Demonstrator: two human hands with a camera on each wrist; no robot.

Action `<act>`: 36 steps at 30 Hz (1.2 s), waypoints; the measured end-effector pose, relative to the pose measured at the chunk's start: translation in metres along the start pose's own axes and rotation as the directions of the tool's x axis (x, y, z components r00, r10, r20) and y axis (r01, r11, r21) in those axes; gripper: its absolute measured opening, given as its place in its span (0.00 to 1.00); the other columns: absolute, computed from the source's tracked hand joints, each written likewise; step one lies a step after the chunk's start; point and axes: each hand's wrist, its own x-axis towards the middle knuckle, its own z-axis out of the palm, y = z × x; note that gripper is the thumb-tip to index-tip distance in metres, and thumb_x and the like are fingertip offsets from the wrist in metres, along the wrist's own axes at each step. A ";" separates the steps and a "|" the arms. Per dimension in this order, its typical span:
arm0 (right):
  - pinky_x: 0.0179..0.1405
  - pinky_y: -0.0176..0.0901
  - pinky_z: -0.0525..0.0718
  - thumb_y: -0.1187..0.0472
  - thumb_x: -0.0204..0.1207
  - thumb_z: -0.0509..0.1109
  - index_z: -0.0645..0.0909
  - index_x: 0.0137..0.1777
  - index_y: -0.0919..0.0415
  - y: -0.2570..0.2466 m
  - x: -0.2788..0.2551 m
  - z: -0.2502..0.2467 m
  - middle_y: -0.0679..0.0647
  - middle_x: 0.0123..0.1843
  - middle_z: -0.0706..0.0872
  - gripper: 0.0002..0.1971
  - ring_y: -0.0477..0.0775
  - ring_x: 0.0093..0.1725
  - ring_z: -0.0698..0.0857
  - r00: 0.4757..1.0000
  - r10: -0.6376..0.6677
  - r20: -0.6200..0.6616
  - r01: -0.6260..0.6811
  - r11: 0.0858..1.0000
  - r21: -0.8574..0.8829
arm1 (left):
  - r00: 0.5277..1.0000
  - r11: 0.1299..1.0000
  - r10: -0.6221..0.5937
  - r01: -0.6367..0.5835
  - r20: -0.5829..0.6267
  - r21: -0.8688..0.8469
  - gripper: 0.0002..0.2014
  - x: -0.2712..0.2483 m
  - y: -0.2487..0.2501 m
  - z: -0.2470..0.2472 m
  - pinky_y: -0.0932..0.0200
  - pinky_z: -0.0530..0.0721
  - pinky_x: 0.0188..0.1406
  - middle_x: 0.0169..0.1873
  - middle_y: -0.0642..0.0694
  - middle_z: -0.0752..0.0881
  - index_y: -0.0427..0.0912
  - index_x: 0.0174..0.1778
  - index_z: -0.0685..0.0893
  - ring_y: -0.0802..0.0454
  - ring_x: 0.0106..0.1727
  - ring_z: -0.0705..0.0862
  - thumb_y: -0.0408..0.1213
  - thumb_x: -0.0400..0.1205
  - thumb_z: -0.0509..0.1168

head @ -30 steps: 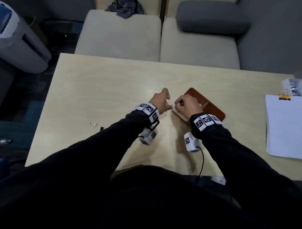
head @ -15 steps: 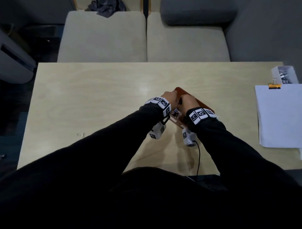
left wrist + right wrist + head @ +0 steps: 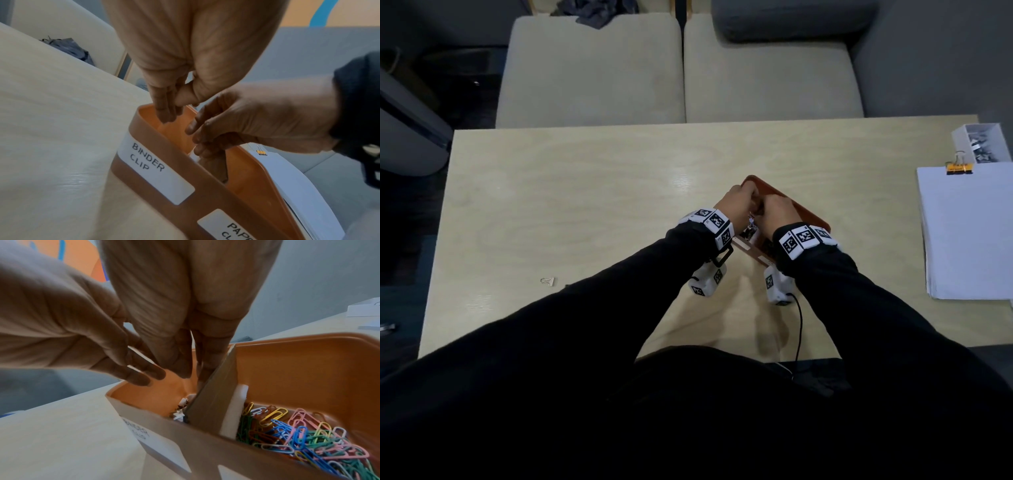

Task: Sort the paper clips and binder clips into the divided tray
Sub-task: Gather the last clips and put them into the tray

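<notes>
The brown divided tray [image 3: 812, 215] sits on the table in front of me, and both hands are over it. My left hand [image 3: 167, 112] points straight fingers down into the compartment labelled BINDER CLIP [image 3: 148, 160]; I see nothing between them. My right hand [image 3: 186, 368] reaches down beside the cardboard divider [image 3: 213, 404], fingers straight and together, with nothing visible in them. A few small binder clips [image 3: 180, 408] lie at the bottom of that compartment. Several coloured paper clips [image 3: 308, 436] fill the other compartment. One loose binder clip [image 3: 547, 281] lies on the table far left.
A stack of white paper [image 3: 969, 236] with a yellow binder clip [image 3: 959, 168] on its top edge lies at the right. Behind it stands a white box [image 3: 962, 137] holding more clips. Cushioned seats [image 3: 592, 68] are beyond the table's far edge.
A second ago my hands held a small clip between them beside the tray. They have since moved over the binder clip compartment, fingers pointing down, and the clip is no longer seen in them.
</notes>
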 end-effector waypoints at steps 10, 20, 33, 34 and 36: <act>0.47 0.51 0.79 0.60 0.78 0.63 0.82 0.52 0.56 -0.039 -0.022 0.002 0.58 0.58 0.83 0.08 0.62 0.57 0.84 0.974 -0.163 -0.157 0.163 0.987 -0.015 | 0.976 0.999 -0.016 0.025 -0.217 0.038 0.18 -0.033 -0.050 -0.018 0.52 0.80 0.56 0.59 0.39 0.80 0.40 0.64 0.77 0.44 0.58 0.81 0.24 0.79 0.57; 0.46 0.49 0.81 0.60 0.80 0.61 0.79 0.58 0.57 -0.112 -0.054 0.051 0.55 0.58 0.80 0.10 0.60 0.51 0.84 0.904 -0.428 -0.019 0.426 0.902 -0.064 | 0.924 0.964 -0.238 0.262 -0.298 0.041 0.18 -0.110 -0.155 -0.022 0.53 0.79 0.54 0.59 0.39 0.79 0.41 0.64 0.77 0.41 0.57 0.81 0.25 0.79 0.57; 0.49 0.53 0.80 0.64 0.80 0.62 0.75 0.67 0.59 -0.190 -0.084 0.136 0.59 0.65 0.75 0.16 0.64 0.58 0.82 0.736 -0.607 0.301 0.659 0.743 -0.113 | 0.744 0.773 -0.555 0.627 -0.372 0.100 0.24 -0.219 -0.274 -0.030 0.42 0.71 0.69 0.76 0.36 0.67 0.44 0.70 0.76 0.34 0.72 0.72 0.26 0.78 0.61; 0.50 0.53 0.81 0.64 0.80 0.62 0.75 0.68 0.59 -0.194 -0.087 0.143 0.60 0.65 0.75 0.17 0.64 0.58 0.82 0.715 -0.620 0.324 0.680 0.725 -0.112 | 0.739 0.761 -0.574 0.640 -0.352 0.103 0.24 -0.225 -0.282 -0.029 0.41 0.71 0.70 0.77 0.36 0.66 0.44 0.71 0.75 0.33 0.72 0.72 0.26 0.78 0.61; 0.50 0.54 0.82 0.64 0.80 0.63 0.73 0.71 0.59 -0.202 -0.091 0.156 0.60 0.66 0.74 0.19 0.64 0.58 0.81 0.673 -0.645 0.362 0.718 0.687 -0.109 | 0.752 0.768 -0.576 0.632 -0.321 0.102 0.23 -0.234 -0.294 -0.028 0.42 0.75 0.69 0.76 0.35 0.66 0.44 0.72 0.74 0.32 0.71 0.72 0.28 0.79 0.61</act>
